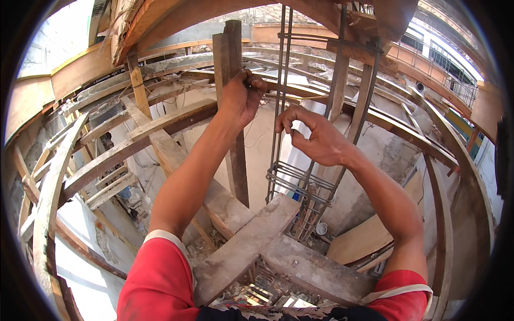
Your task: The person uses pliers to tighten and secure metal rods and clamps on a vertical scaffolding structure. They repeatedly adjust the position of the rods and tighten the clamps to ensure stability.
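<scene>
Where a rebar cage [300, 181] rises among timbers, two curled hands reach up beside it.
Fine wire [246, 140] hangs in a loose curl below the left hand [248, 92]; it could snag on the wooden post [227, 51] close by or, if pinched too lightly, slip and drop through gaps beside the crossed planks [251, 235]. Rods near the knuckles of the right hand [306, 132] could scrape them if it jerks. Standing ahead of the person, the cage has a near-upright long axis, its rods pointing upward; the wire bends, so has no single direction. Whether either hand grips anything, I cannot tell.
</scene>
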A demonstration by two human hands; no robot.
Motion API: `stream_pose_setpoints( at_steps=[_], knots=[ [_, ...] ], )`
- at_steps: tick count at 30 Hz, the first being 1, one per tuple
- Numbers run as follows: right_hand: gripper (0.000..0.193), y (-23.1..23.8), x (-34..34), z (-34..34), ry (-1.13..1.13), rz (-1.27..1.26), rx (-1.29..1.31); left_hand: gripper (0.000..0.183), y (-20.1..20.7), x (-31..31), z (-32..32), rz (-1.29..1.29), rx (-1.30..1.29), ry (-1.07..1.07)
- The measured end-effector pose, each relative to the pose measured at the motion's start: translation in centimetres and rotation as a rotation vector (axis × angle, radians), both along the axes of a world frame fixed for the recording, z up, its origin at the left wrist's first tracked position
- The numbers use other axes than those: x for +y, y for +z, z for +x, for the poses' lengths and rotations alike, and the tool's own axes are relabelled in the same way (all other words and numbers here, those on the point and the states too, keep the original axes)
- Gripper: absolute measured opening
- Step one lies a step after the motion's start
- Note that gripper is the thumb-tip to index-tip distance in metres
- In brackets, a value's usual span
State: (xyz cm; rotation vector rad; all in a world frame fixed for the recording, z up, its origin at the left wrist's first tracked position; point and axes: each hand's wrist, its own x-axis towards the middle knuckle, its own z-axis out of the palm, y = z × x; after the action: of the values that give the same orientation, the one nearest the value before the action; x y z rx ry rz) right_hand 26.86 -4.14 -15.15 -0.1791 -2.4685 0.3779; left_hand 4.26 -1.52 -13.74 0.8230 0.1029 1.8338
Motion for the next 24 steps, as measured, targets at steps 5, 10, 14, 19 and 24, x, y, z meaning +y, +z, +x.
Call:
stream_pose_setpoints(
  at_steps=[5, 10, 14, 19, 24],
  knots=[
    [0.028, -0.2, 1.3, 1.4, -0.191, -0.363, 0.198, 0.013, 0.1, 0.8, -0.8, 0.053, 0.009, -0.001],
    [0.05, 3.0, 1.7, -0.8, -0.417, -0.12, 0.27, 0.016, -0.5, -1.3, 3.4, 0.201, 0.387, 0.054],
    [0.048, 3.2, -0.5, -3.7, -0.288, -0.418, 0.433, 0.019, -0.2, -1.6, 3.5, 0.117, 0.627, 0.262],
    [0.037, 3.9, 2.5, -3.6, -0.182, -0.706, 0.462, 0.024, 1.4, 0.8, 3.0, 0.143, 0.648, 0.039],
    [0.026, 3.6, 2.8, -6.3, -0.366, -0.665, 0.778, 0.038, 2.4, 2.7, 1.5, -0.091, 0.657, 0.323]
  ],
)
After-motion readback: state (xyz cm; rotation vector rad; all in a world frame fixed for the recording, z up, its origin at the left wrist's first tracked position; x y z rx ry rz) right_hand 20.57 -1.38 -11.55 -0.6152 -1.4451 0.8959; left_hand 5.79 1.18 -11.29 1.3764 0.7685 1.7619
